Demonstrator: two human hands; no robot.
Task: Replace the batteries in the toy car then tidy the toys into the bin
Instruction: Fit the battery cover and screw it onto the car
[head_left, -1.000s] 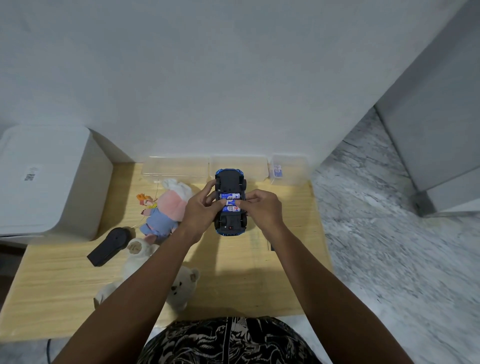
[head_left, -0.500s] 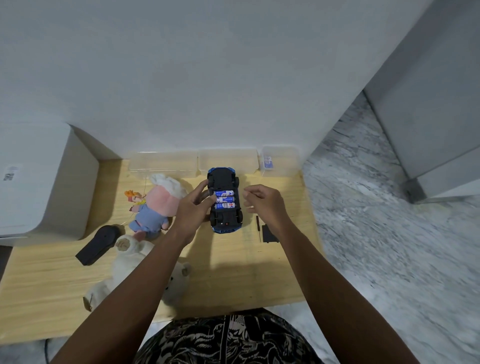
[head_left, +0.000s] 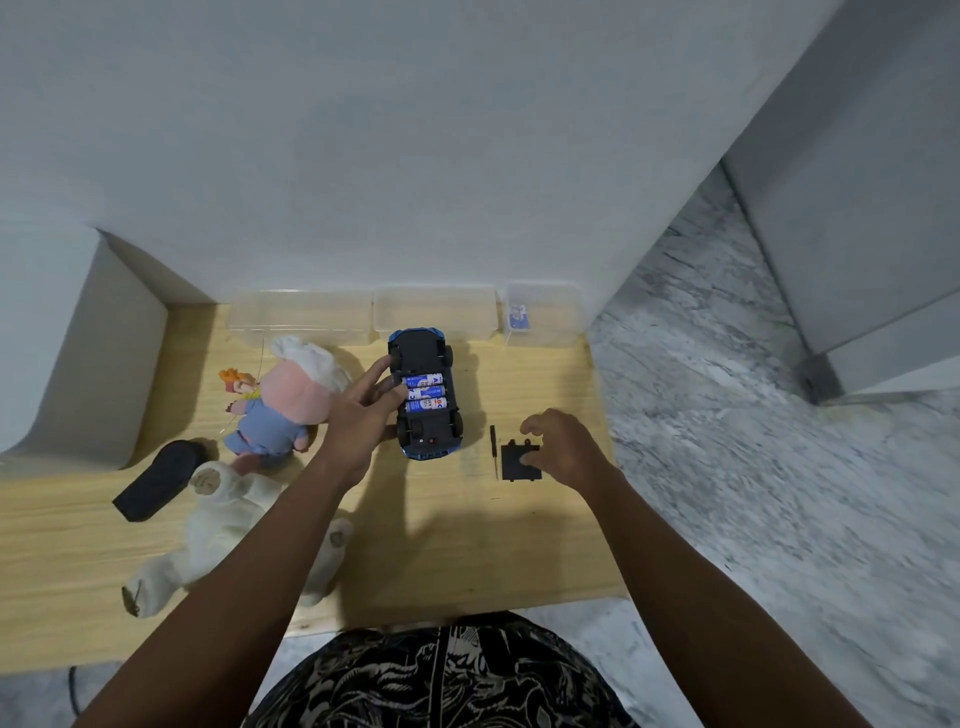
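A blue toy car (head_left: 426, 393) lies upside down on the wooden table (head_left: 467, 540), its battery bay uncovered with three blue batteries (head_left: 425, 392) in it. My left hand (head_left: 363, 410) rests against the car's left side, fingers touching it. My right hand (head_left: 558, 447) hovers with fingers spread over the black battery cover (head_left: 514, 462), thumb touching it. A small black screwdriver (head_left: 493, 451) lies just left of the cover.
Three clear plastic bins (head_left: 301, 317) line the wall; the right bin (head_left: 540, 317) holds a blue item. A pink plush doll (head_left: 283, 410), a white teddy bear (head_left: 228, 525) and a black remote (head_left: 156, 478) lie at left. A white box (head_left: 78, 364) stands far left.
My right hand left the car and moved right and down to the battery cover. My left hand stayed on the car, which now rests on the table.
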